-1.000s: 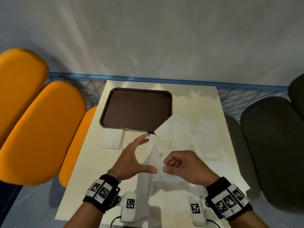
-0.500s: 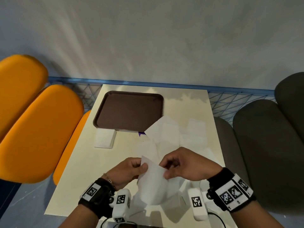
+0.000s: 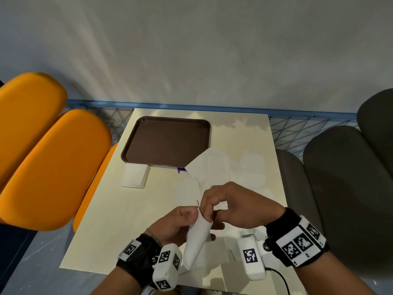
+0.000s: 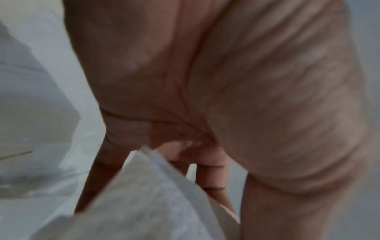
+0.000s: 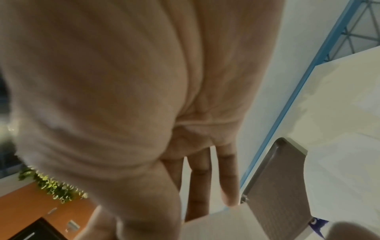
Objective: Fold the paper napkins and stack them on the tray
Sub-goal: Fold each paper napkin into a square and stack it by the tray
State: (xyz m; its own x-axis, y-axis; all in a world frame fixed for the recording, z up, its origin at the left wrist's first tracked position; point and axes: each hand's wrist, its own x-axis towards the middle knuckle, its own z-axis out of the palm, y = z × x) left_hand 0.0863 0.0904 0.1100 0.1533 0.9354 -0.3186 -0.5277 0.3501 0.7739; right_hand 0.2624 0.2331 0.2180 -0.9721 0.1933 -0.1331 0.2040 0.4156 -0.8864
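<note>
Both hands hold one white paper napkin (image 3: 196, 241) lifted above the near part of the table. My left hand (image 3: 180, 220) pinches its upper left edge, and my right hand (image 3: 221, 205) pinches the top next to it. The napkin hangs down folded between my wrists; it also shows in the left wrist view as a white napkin (image 4: 144, 194) under the left fingers (image 4: 211, 170). A brown tray (image 3: 168, 141) lies bare at the far left of the table, with its edge (image 5: 281, 178) in the right wrist view. Loose unfolded napkins (image 3: 212, 167) lie right of the tray.
A small stack of folded white napkins (image 3: 135, 176) sits just in front of the tray's left corner. The cream table (image 3: 119, 209) has orange seats (image 3: 53, 167) to its left, dark grey seats (image 3: 344, 188) to its right, and a blue rail (image 3: 297, 113) behind.
The hands have lifted a napkin off the table and drawn it toward me. They have come closer together at its top edge, and the sheet has narrowed into a hanging fold.
</note>
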